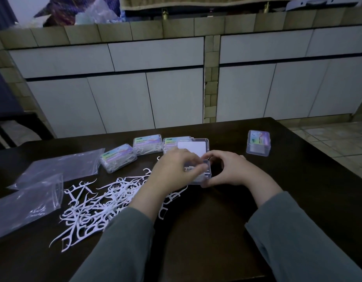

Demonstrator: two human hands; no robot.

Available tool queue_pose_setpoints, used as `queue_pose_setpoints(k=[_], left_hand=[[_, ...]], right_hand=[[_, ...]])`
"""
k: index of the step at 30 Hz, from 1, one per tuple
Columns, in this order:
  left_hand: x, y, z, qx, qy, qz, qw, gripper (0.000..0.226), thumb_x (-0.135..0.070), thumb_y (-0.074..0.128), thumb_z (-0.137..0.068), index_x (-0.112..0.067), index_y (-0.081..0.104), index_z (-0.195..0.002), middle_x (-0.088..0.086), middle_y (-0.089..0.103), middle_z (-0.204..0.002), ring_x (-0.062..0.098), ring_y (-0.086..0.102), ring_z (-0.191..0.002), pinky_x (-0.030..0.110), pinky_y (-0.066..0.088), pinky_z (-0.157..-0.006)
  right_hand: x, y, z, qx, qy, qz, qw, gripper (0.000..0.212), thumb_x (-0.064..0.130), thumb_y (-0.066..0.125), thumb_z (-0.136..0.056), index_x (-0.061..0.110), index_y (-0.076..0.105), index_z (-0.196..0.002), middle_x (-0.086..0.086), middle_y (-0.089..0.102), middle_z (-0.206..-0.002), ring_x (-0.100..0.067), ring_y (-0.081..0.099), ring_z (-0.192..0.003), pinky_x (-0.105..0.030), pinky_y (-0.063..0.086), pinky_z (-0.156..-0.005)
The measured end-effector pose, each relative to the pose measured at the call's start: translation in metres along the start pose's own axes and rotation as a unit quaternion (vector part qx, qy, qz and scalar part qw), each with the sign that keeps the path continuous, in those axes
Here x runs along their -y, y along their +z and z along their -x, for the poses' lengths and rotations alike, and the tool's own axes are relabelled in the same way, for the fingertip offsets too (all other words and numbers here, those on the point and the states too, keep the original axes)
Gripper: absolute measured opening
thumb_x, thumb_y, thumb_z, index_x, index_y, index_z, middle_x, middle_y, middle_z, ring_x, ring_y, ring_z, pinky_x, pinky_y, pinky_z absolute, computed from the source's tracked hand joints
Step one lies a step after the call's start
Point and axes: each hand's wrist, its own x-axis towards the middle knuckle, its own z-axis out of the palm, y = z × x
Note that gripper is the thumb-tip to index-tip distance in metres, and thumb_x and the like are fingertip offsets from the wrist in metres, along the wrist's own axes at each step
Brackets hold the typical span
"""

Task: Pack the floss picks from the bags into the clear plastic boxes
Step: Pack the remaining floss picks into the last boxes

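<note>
An open clear plastic box [207,173] lies on the dark table [206,231] with its lid [193,148] raised behind it. My left hand [175,166] reaches into the box, fingers curled around a few white floss picks. My right hand [229,169] grips the box's right side, thumb at the front corner. A heap of loose white floss picks [94,206] spreads left of my left arm. Two filled, closed boxes [118,157] [147,146] and a third [172,143] sit behind. Two clear plastic bags [58,167] [23,202] lie at the left.
A closed clear box [258,142] with a coloured label stands apart at the right back of the table. White cabinet doors [119,98] under a tiled counter face the table. A dark chair [9,129] stands at the far left. Tiled floor [338,143] shows on the right.
</note>
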Motion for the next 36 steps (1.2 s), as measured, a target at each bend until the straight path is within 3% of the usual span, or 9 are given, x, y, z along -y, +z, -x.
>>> queue_pose_setpoints(k=[3, 7, 13, 16, 19, 22, 26, 30, 36], left_hand=[[0.000, 0.004, -0.002, 0.050, 0.006, -0.004, 0.999, 0.016, -0.040, 0.059, -0.089, -0.035, 0.072, -0.096, -0.016, 0.066, -0.094, 0.008, 0.050, -0.094, 0.040, 0.050, -0.080], [0.015, -0.013, 0.001, 0.055, -0.020, -0.017, 0.998, 0.017, -0.025, 0.063, -0.089, -0.032, 0.073, -0.100, -0.017, 0.065, -0.096, 0.001, 0.054, -0.089, 0.024, 0.049, -0.078], [0.025, -0.014, 0.003, -0.108, -0.038, -0.064, 0.991, 0.018, -0.024, 0.059, -0.093, -0.027, 0.072, -0.105, -0.011, 0.065, -0.103, 0.006, 0.054, -0.094, 0.024, 0.044, -0.078], [0.016, -0.007, 0.000, -0.007, -0.022, -0.073, 0.997, 0.021, -0.037, 0.056, -0.094, -0.028, 0.072, -0.104, -0.010, 0.066, -0.100, 0.007, 0.054, -0.092, 0.027, 0.046, -0.077], [0.008, 0.001, -0.003, 0.065, -0.035, -0.014, 0.997, 0.040, -0.053, 0.044, -0.095, -0.027, 0.074, -0.101, -0.009, 0.065, -0.105, 0.008, 0.051, -0.099, 0.035, 0.046, -0.084], [0.010, -0.002, -0.001, 0.054, -0.058, 0.035, 0.996, 0.036, -0.049, 0.046, -0.095, -0.027, 0.075, -0.096, -0.008, 0.067, -0.097, 0.006, 0.053, -0.091, 0.037, 0.049, -0.081], [0.022, -0.019, 0.003, -0.018, -0.072, -0.023, 0.997, 0.014, -0.035, 0.062, -0.089, -0.028, 0.073, -0.093, -0.012, 0.063, -0.093, 0.003, 0.055, -0.083, 0.025, 0.046, -0.067], [0.023, -0.023, 0.007, 0.027, -0.128, -0.022, 0.991, 0.020, -0.049, 0.069, -0.081, -0.031, 0.072, -0.087, -0.010, 0.062, -0.089, 0.006, 0.056, -0.082, 0.030, 0.049, -0.069], [0.015, -0.021, 0.000, 0.072, -0.176, -0.070, 0.979, 0.017, -0.043, 0.067, -0.085, -0.030, 0.074, -0.092, -0.009, 0.068, -0.087, 0.007, 0.060, -0.080, 0.032, 0.055, -0.074]], right_hand=[[0.000, -0.001, 0.001, -0.001, -0.001, -0.009, 1.000, 0.075, 0.051, 0.081, -0.067, 0.042, 0.045, -0.132, 0.012, 0.052, -0.129, -0.015, 0.043, -0.124, -0.044, 0.030, -0.108], [-0.001, 0.001, 0.000, -0.009, 0.009, 0.000, 1.000, 0.076, 0.054, 0.081, -0.067, 0.043, 0.044, -0.132, 0.014, 0.052, -0.127, -0.015, 0.043, -0.121, -0.042, 0.031, -0.105], [-0.002, 0.002, -0.001, -0.011, 0.016, -0.001, 1.000, 0.077, 0.056, 0.081, -0.064, 0.045, 0.044, -0.130, 0.017, 0.052, -0.122, -0.016, 0.045, -0.119, -0.041, 0.034, -0.103], [0.000, 0.001, 0.001, -0.006, 0.010, -0.004, 1.000, 0.076, 0.054, 0.081, -0.066, 0.043, 0.044, -0.132, 0.014, 0.052, -0.125, -0.014, 0.046, -0.116, -0.046, 0.037, -0.105], [0.000, -0.001, 0.003, -0.002, -0.002, -0.008, 1.000, 0.075, 0.051, 0.081, -0.067, 0.042, 0.045, -0.131, 0.015, 0.052, -0.122, -0.012, 0.047, -0.111, -0.048, 0.036, -0.106], [0.000, -0.001, 0.003, -0.001, -0.003, -0.012, 1.000, 0.075, 0.051, 0.082, -0.066, 0.042, 0.045, -0.131, 0.016, 0.053, -0.119, -0.011, 0.047, -0.110, -0.049, 0.036, -0.106], [0.000, 0.001, 0.002, -0.007, 0.010, -0.010, 1.000, 0.076, 0.053, 0.082, -0.065, 0.043, 0.045, -0.131, 0.015, 0.053, -0.122, -0.015, 0.047, -0.116, -0.047, 0.037, -0.105], [0.001, 0.002, 0.002, -0.008, 0.013, -0.010, 1.000, 0.077, 0.051, 0.082, -0.066, 0.042, 0.045, -0.132, 0.012, 0.053, -0.127, -0.016, 0.046, -0.118, -0.048, 0.039, -0.105], [-0.002, 0.003, 0.000, -0.003, 0.014, -0.020, 1.000, 0.077, 0.051, 0.083, -0.065, 0.044, 0.045, -0.131, 0.012, 0.052, -0.128, -0.019, 0.045, -0.120, -0.048, 0.041, -0.103]])
